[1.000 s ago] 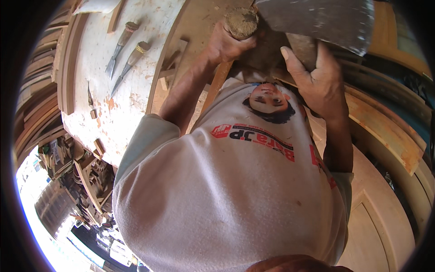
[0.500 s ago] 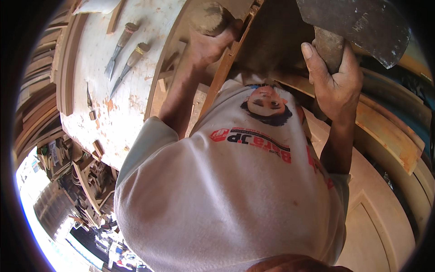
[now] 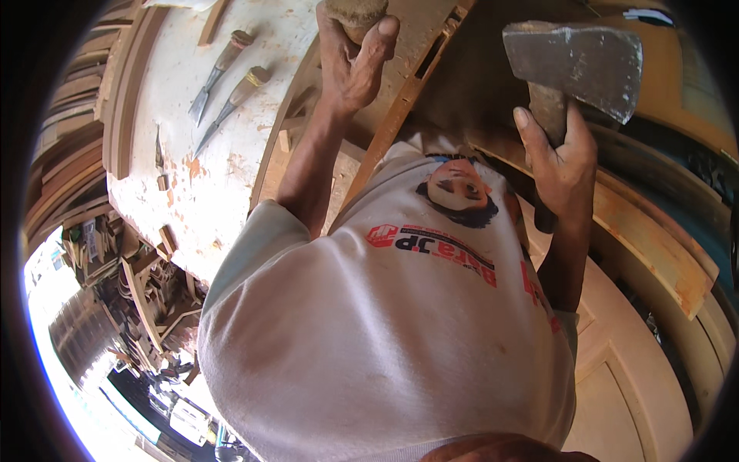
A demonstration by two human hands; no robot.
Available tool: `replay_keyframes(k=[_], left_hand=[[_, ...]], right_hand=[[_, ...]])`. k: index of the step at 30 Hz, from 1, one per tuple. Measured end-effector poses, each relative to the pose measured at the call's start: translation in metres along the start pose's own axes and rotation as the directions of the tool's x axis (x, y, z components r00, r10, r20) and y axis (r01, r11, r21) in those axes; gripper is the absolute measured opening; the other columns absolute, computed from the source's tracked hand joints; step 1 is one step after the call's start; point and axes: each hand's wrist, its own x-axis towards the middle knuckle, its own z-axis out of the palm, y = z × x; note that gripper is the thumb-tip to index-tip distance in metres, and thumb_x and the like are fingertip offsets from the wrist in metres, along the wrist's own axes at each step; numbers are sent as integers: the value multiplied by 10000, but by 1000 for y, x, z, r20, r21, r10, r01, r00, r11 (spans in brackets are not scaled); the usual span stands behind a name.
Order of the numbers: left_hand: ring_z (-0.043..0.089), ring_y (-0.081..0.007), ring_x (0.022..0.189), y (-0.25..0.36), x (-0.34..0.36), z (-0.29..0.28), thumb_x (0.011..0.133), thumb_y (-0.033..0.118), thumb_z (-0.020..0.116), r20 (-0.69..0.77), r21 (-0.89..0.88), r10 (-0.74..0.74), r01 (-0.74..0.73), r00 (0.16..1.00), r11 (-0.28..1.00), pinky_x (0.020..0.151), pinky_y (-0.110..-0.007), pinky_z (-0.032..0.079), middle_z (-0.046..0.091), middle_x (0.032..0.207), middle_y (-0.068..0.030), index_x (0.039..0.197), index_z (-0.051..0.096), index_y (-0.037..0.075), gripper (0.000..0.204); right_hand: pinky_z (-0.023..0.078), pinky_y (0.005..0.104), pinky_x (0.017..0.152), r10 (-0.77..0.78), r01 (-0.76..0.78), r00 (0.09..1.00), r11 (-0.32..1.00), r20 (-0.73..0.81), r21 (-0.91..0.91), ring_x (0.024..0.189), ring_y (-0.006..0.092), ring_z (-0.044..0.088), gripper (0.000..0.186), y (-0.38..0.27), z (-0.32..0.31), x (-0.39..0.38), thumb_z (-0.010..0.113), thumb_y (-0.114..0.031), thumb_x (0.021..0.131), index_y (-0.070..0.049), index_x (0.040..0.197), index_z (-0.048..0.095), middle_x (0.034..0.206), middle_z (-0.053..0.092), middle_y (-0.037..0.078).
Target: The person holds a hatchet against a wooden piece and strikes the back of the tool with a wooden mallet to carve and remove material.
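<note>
My left hand [image 3: 350, 73] is closed round a thick wooden tool handle [image 3: 356, 11], whose rounded, worn end shows above the thumb. The tool's other end is hidden, so its kind is unclear. Just to the right runs a wooden bar [image 3: 402, 108] with a slot cut in its edge. In my right hand [image 3: 562, 158] is a hatchet [image 3: 577, 68], gripped by its wooden handle close below the broad dark metal head. Its thumb lies up along the handle, and the handle's lower end shows beneath the hand.
Two wood-handled chisels [image 3: 219, 77] lie on a pale, paint-flecked board [image 3: 223, 154] at left, with a smaller pointed tool [image 3: 160, 158] beside them. Stacked timber strips [image 3: 65, 169] line the far left. Scrap wood [image 3: 146, 308] is piled lower left. Panelled wooden doors [image 3: 616, 385] and boards stand at right.
My left hand, with the wooden handle, has risen and drawn away from the slotted bar. The hatchet has shifted left and lower, its head now wholly in view. The view has shifted slightly.
</note>
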Motion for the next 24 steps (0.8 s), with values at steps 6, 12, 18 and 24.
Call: replay_keyframes(k=[6,12,18,24], left_hand=[[649,-263,897,53,67,-38,911,217,802,163,630,68,-157,984,761,810,-373,523,678,987,-141,1236,560,41,442],[646,-352,1025,-71,136,-137,890,323,755,355,912,-30,-339,934,231,844,-505,483,689,1053,-120,1243,636,164,405],[617,-351,1139,-124,156,-212,880,346,778,211,969,-145,-187,967,159,943,-546,455,689,1145,-118,1339,610,200,511],[555,-408,1291,-59,129,-211,815,361,862,26,959,151,-67,988,275,1078,-509,456,583,1395,-237,1442,537,89,757]], right_hand=[[529,358,859,61,-62,996,998,64,26,913,223,677,428,6,0,-2,730,-267,976,34,1262,628,1035,724,172],[522,361,852,65,-66,993,998,96,7,904,227,674,426,9,8,3,722,-269,979,33,1262,621,1013,718,172],[523,375,858,131,-128,982,991,138,-27,904,233,664,468,14,12,2,723,-281,977,41,1297,607,1025,714,177],[483,336,776,297,-289,944,955,141,-75,831,182,616,442,16,12,-4,716,-260,979,36,1286,600,956,665,118]])
